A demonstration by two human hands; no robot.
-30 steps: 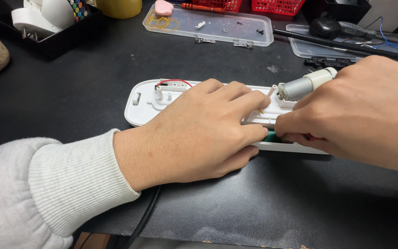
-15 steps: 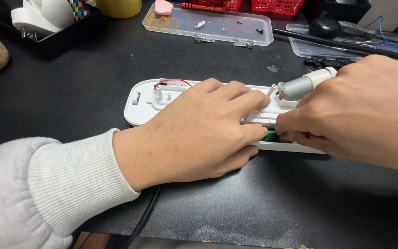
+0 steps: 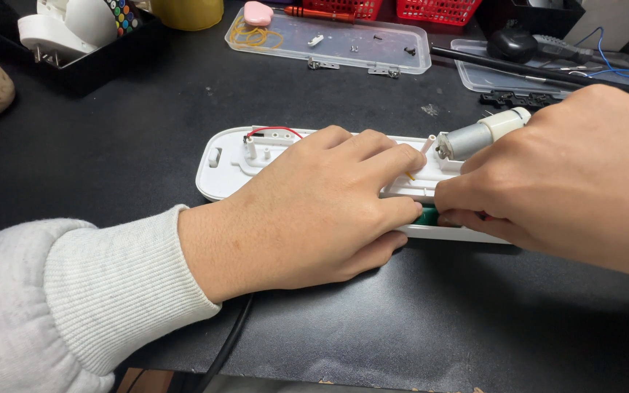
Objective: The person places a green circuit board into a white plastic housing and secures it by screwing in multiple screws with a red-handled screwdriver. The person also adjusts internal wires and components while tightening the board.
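An opened white plastic casing [image 3: 227,164] lies on the black table, with red and black wires [image 3: 274,132] at its left end. My left hand [image 3: 307,211] lies flat over its middle, fingers pressing down on it. My right hand [image 3: 569,178] is closed at the casing's right part, fingertips pinching a small green piece [image 3: 426,214] at the casing's near edge. A small silver motor with a white end [image 3: 478,135] pokes out just above my right hand, resting in the casing.
A clear plastic lid [image 3: 329,40] with tiny screws and rubber bands lies at the back. A black tray [image 3: 81,51] holding white parts sits back left, red baskets [image 3: 431,9] behind. A black cable [image 3: 227,342] runs off the near edge. Another clear tray [image 3: 540,69] with tools is back right.
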